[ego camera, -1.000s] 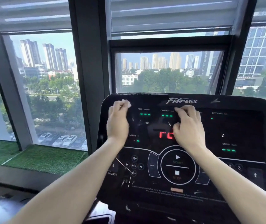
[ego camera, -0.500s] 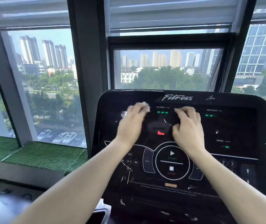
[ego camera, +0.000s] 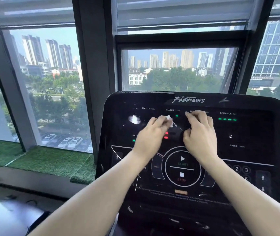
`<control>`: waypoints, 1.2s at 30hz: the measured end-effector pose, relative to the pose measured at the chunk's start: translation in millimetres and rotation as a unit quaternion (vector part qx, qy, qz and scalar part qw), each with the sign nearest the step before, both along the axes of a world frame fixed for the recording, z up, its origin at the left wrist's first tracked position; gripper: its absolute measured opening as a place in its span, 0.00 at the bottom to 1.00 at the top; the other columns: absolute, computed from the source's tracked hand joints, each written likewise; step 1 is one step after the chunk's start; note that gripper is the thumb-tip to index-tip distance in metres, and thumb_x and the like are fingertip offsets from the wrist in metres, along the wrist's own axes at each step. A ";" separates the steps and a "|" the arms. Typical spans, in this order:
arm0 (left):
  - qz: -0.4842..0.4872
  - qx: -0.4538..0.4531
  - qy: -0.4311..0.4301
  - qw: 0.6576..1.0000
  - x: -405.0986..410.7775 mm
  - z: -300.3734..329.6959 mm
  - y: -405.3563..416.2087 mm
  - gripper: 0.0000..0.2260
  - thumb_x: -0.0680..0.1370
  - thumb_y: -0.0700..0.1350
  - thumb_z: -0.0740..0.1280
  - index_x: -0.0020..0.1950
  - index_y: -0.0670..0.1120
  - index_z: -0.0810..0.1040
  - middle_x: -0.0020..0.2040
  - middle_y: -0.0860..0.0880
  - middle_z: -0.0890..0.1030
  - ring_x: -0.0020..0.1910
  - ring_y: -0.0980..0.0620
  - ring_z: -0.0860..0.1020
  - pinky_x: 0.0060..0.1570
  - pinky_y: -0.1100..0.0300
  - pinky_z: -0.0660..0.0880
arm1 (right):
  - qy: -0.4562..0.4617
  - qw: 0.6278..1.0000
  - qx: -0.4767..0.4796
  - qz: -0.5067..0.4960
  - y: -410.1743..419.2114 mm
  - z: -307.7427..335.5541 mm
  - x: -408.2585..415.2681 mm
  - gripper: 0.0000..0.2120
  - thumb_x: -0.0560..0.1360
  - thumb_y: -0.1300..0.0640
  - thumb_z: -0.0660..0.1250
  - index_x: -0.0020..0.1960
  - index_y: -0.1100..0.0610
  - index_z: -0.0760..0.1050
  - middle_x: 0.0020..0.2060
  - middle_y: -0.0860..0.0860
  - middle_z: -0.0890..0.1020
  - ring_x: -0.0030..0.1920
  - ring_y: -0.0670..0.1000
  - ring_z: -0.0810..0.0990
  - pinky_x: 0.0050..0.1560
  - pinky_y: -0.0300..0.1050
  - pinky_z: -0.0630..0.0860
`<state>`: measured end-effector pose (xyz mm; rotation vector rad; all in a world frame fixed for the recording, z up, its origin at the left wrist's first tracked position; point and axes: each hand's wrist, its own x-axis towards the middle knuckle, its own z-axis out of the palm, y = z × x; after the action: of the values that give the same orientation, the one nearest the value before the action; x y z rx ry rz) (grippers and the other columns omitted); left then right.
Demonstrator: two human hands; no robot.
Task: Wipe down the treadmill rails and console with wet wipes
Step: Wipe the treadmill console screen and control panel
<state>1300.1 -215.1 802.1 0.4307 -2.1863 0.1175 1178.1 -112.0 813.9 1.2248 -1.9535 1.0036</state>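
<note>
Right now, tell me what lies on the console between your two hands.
In the head view, between the left hand and right hand lies bare dark console glass, with red display digits beside the left.

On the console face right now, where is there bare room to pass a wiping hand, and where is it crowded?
Bare: the console panel right of the right hand, between DISTANCE and SPEED, and the top-left corner above TIME. Crowded: the centre, where the left hand with the wet wipe sits near the right hand.
</note>
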 end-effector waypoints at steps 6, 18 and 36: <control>0.156 0.145 0.171 0.962 33.5 17.0 -40.3 0.27 0.72 0.24 0.59 0.68 0.45 0.73 0.59 0.51 0.72 0.57 0.52 0.67 0.50 0.66 0.66 | 0.016 1.000 -0.013 0.001 0.4 -4.2 -1.3 0.26 0.66 0.71 0.65 0.64 0.63 0.75 0.57 0.57 0.75 0.53 0.62 0.72 0.52 0.53 0.73; 0.086 0.077 0.066 0.991 37.7 0.1 -25.6 0.24 0.74 0.29 0.56 0.66 0.46 0.75 0.59 0.52 0.73 0.56 0.53 0.68 0.46 0.50 0.77 | 0.016 1.000 -0.017 0.001 -1.2 -3.9 -2.4 0.26 0.66 0.71 0.65 0.64 0.62 0.74 0.58 0.56 0.75 0.54 0.61 0.70 0.51 0.54 0.72; 0.148 0.145 0.147 0.967 23.5 19.7 -24.0 0.27 0.72 0.26 0.58 0.67 0.46 0.74 0.59 0.52 0.71 0.56 0.53 0.66 0.44 0.62 0.67 | 0.035 0.999 -0.027 0.002 -2.1 -7.0 -2.7 0.26 0.65 0.71 0.65 0.63 0.64 0.75 0.56 0.58 0.75 0.53 0.63 0.72 0.49 0.56 0.76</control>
<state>1323.6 -239.2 821.8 0.8831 -1.8394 -0.1009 1175.4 -114.1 806.9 1.2177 -1.8590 0.9962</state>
